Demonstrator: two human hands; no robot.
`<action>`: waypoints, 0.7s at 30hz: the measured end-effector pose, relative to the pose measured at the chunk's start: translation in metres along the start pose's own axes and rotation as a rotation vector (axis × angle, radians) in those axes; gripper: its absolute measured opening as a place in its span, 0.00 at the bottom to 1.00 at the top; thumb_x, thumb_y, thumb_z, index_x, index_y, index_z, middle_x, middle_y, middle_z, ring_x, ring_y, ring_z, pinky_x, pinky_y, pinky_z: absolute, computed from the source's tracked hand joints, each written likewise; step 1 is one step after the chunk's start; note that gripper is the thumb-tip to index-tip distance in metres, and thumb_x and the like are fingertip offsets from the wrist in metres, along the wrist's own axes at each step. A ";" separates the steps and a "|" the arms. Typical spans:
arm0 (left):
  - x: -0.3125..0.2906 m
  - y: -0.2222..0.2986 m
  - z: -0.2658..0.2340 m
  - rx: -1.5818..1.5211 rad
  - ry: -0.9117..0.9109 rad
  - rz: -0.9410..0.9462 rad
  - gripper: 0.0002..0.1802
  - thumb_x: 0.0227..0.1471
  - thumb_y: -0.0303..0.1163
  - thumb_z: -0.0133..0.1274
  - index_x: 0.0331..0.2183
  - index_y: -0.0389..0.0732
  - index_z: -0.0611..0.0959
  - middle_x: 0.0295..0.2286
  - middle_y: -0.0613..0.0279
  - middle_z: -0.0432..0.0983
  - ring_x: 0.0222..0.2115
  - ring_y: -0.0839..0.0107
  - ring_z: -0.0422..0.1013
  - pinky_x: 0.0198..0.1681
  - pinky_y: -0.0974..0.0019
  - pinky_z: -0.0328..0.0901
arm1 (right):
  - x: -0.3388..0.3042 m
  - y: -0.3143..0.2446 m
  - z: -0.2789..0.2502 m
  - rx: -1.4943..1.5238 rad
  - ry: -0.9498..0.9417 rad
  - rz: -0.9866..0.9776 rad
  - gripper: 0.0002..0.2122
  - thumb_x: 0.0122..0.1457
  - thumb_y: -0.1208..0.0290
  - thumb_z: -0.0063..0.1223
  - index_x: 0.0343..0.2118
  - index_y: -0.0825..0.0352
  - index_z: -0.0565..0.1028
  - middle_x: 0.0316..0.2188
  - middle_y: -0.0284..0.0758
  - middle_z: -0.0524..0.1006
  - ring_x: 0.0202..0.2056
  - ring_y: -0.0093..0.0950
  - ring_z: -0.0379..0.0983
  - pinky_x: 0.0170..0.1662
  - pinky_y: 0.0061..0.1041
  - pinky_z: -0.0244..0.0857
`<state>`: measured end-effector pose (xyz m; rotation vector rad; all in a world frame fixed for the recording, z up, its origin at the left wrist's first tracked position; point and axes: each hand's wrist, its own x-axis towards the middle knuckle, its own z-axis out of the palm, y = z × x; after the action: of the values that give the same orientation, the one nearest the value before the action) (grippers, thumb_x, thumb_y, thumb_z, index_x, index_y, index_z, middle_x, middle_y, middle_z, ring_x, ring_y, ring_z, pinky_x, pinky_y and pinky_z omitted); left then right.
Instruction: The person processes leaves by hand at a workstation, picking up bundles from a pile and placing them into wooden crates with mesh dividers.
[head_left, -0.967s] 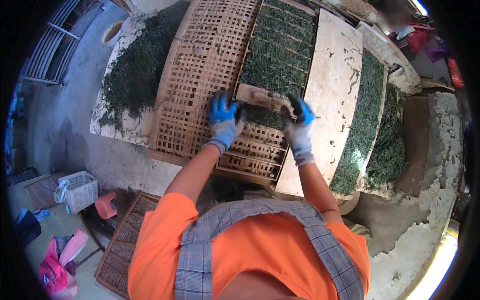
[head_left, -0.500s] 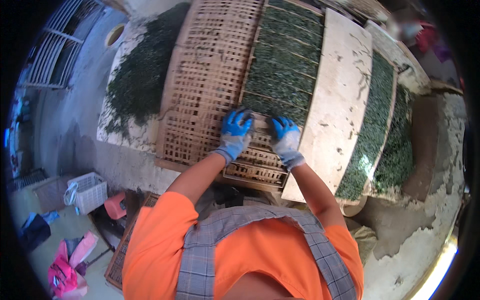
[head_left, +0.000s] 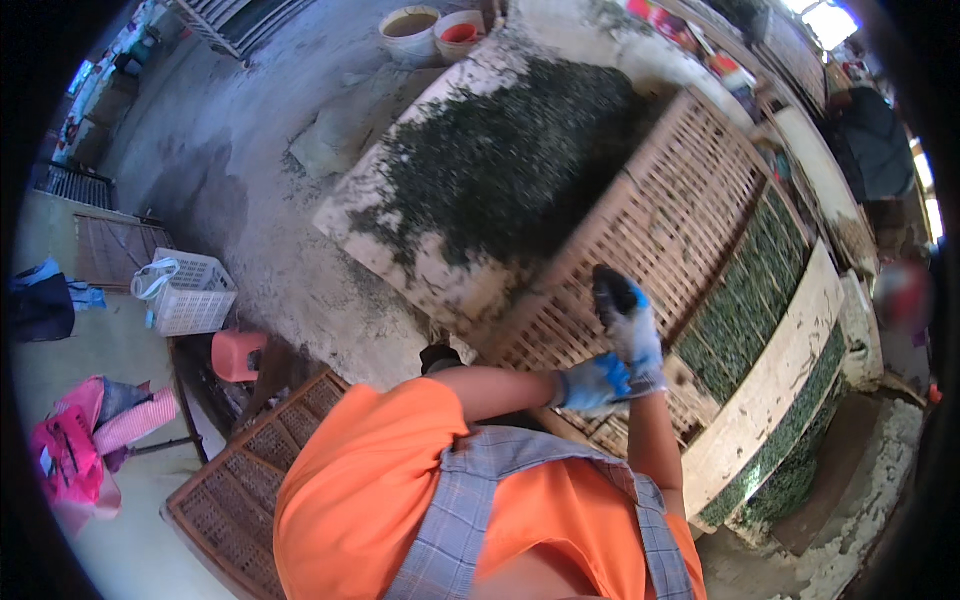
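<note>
Both hands wear blue-and-white work gloves with dark smudges. My left hand (head_left: 594,384) reaches across and grips the cuff of the right glove at the wrist; its fingertips are partly hidden there. My right hand (head_left: 629,322) is raised over the woven bamboo tray (head_left: 690,190), its fingers stretched out and holding nothing, a little blurred. To the right of this tray lies a slatted frame full of dark green leaves (head_left: 750,295). A pale board (head_left: 775,385) covers the strip beside it.
A leaf heap (head_left: 500,150) covers a pale slab at far left of the trays. Buckets (head_left: 410,45) stand behind it. At left are a white plastic basket (head_left: 195,300), a pink jug (head_left: 237,356), pink cloths (head_left: 85,455) and another woven tray (head_left: 250,490). A rough wall (head_left: 870,480) edges the right.
Both hands have left the tray's near edge. The left crossed over to the right wrist, and the right lifted. My view has turned left, showing more of the leaf heap and floor.
</note>
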<state>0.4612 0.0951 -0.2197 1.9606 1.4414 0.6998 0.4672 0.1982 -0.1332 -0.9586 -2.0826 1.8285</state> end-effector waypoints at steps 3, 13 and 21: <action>-0.113 -0.047 -0.061 0.004 -0.173 -0.131 0.17 0.54 0.38 0.51 0.46 0.48 0.80 0.46 0.52 0.74 0.49 0.56 0.69 0.55 0.56 0.63 | 0.067 0.048 0.095 -0.218 -0.197 -0.103 0.17 0.59 0.71 0.55 0.52 0.64 0.74 0.38 0.33 0.81 0.36 0.23 0.73 0.41 0.26 0.69; -0.306 -0.212 -0.163 0.356 0.331 -0.915 0.45 0.53 0.63 0.46 0.63 0.46 0.61 0.65 0.55 0.46 0.63 0.49 0.48 0.64 0.44 0.46 | 0.261 -0.040 0.301 -1.556 -0.343 -0.277 0.31 0.54 0.52 0.53 0.61 0.55 0.60 0.62 0.41 0.61 0.61 0.44 0.58 0.62 0.46 0.51; -0.312 -0.223 -0.164 0.318 0.443 -0.784 0.44 0.51 0.60 0.50 0.61 0.43 0.65 0.64 0.50 0.51 0.64 0.53 0.48 0.66 0.49 0.43 | 0.420 -0.065 0.290 -1.779 -0.441 0.115 0.41 0.45 0.63 0.59 0.66 0.53 0.56 0.61 0.44 0.64 0.60 0.40 0.63 0.53 0.41 0.67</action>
<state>0.1157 -0.1276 -0.2900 1.2758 2.5034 0.5653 -0.0360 0.2098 -0.2396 -0.8029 -3.7554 -0.4113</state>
